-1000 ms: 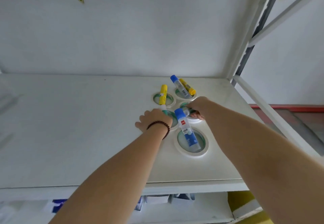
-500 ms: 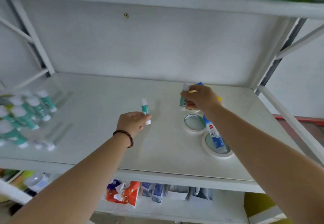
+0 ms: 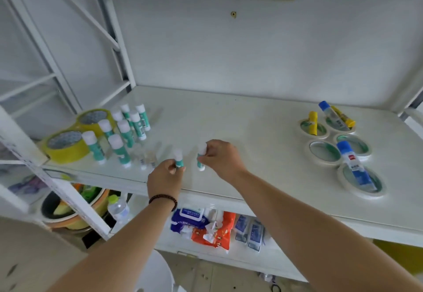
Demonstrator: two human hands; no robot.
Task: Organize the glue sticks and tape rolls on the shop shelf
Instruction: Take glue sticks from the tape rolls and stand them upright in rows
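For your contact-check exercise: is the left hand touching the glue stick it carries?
Touching. The head view shows the left hand with fingers wrapped around its teal glue stick.

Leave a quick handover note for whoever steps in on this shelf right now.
Left hand holds one white-capped teal glue stick; right hand holds another, both low over the white shelf.
Done: a cluster of standing teal glue sticks beside two yellow tape rolls at the left.
Left: set these two down with the cluster; sort the blue and yellow glue sticks lying on white tape rolls at the right.
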